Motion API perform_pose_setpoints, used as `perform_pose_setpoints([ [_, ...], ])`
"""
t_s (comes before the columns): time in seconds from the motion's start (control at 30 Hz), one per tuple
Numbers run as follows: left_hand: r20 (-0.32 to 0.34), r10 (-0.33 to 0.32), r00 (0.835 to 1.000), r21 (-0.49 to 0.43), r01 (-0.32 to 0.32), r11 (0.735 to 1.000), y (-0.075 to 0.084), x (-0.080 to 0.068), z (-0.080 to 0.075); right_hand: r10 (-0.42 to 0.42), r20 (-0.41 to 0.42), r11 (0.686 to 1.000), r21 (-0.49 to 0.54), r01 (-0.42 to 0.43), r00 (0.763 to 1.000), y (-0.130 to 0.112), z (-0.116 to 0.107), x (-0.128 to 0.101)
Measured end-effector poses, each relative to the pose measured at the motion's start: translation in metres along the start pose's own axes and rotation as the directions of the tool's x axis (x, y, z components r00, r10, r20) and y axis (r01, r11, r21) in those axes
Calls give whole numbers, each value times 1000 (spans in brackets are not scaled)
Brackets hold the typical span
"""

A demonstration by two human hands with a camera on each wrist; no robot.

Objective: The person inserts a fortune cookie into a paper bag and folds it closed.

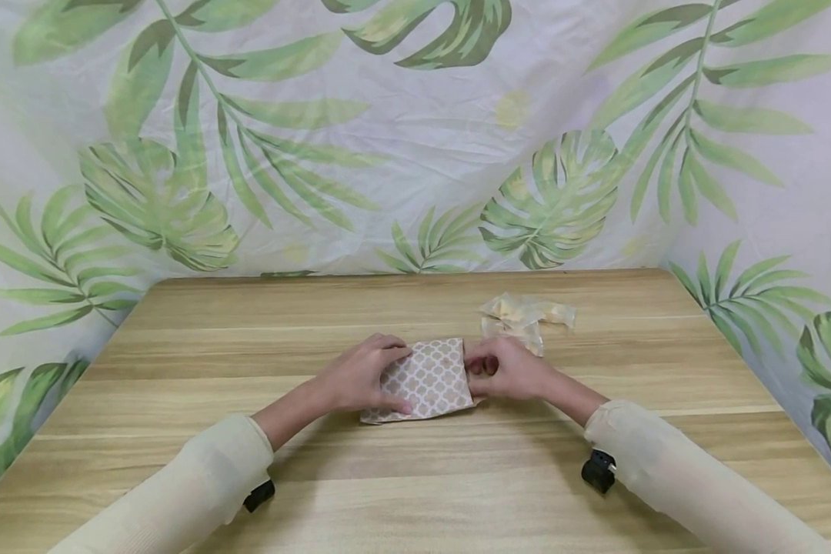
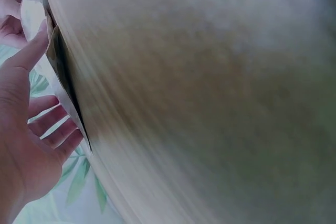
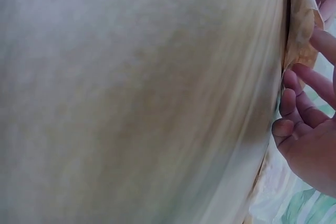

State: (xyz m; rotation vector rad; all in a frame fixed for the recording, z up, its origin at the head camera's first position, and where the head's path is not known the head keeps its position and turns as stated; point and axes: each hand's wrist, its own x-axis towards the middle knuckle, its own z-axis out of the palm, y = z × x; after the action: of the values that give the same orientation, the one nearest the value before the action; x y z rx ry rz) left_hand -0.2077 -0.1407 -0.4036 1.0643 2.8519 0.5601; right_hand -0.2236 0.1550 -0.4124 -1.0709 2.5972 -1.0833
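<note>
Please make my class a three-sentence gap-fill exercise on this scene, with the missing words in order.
The left hand touches the left end of the bag, the right hand its ____ end.
In the head view, clear packets lie ____ (nearer/farther) than the bag.
The backdrop is printed with green ____.
Missing words: right; farther; leaves.

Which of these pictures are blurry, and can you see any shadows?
Head view: fairly sharp, the pattern on the patterned packet readable, soft shadows on the tabletop; left wrist view: tabletop badly smeared, left hand clearer; right wrist view: tabletop similarly blurred, right hand clearer at the edge.
</note>
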Motion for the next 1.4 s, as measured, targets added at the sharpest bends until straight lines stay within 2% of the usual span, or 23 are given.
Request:
perform_pose_setpoints([
  [0.17,1,-10,1000,-12,10,1000,0,0,0,32,3,996,82,-32,999,1,0,-1],
  [0.43,-7,36,999,8,-36,999,-1,1,2,9,17,1000,30,-10,1000,-3,0,-2],
  [0.77,-34,38,999,-5,-38,999,1,-1,2,1,-13,992,126,1,1000,-2,3,-1],
  [1.07,-41,41,998,0,-41,999,-1,1,5,75,-17,968,243,-69,997,-4,2,-6],
  [1.23,-48,56,997,10,-55,998,-2,2,7,75,-29,969,240,-66,997,-4,1,-6],
  [1.4,-46,56,997,17,-55,998,-2,2,8,149,-78,967,219,-129,986,-6,-2,-6],
])
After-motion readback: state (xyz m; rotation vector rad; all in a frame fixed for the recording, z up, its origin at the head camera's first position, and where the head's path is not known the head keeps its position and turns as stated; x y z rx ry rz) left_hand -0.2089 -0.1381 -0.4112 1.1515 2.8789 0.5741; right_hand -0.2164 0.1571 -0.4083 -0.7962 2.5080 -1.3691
